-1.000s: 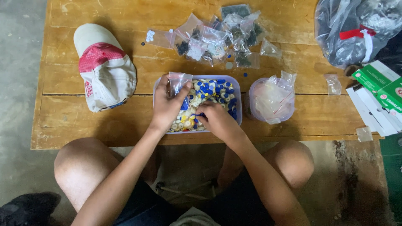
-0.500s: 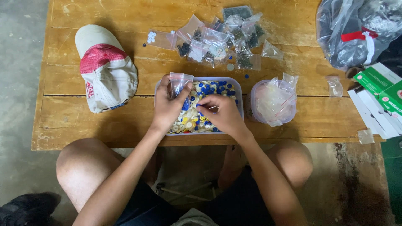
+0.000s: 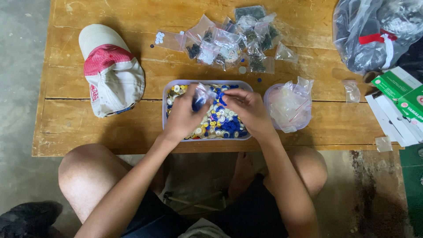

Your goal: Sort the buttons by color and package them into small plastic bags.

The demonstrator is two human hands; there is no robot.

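- Here, near the centre of the frame, a small clear plastic bag with a few dark blue buttons inside is pinched in the left hand. It looks feather-light, thin and limp, a little slippery, and likely to crumple; the open mouth edge seems the best place to hold it.
- The right hand sits just beside the bag, fingertips drawn together at its mouth. Something small may be nipped between them, but I cannot tell for certain.
- Both hands hover close together, nearly touching, directly over a shallow clear tray filled with loose buttons in blue, yellow and white. The buttons look hard, smooth and tiny, easy to spill or drop.
- Just right of the tray stands a round clear tub stuffed with empty bags.
- Above the tray, at upper centre, lies a heap of small filled bags on the wooden desk.
- At upper left rests a white and red cap, soft and upside down.
- At upper right sit a large grey plastic sack and, below it, green and white boxes at the desk's edge.
- The person's bare knees show below the desk.
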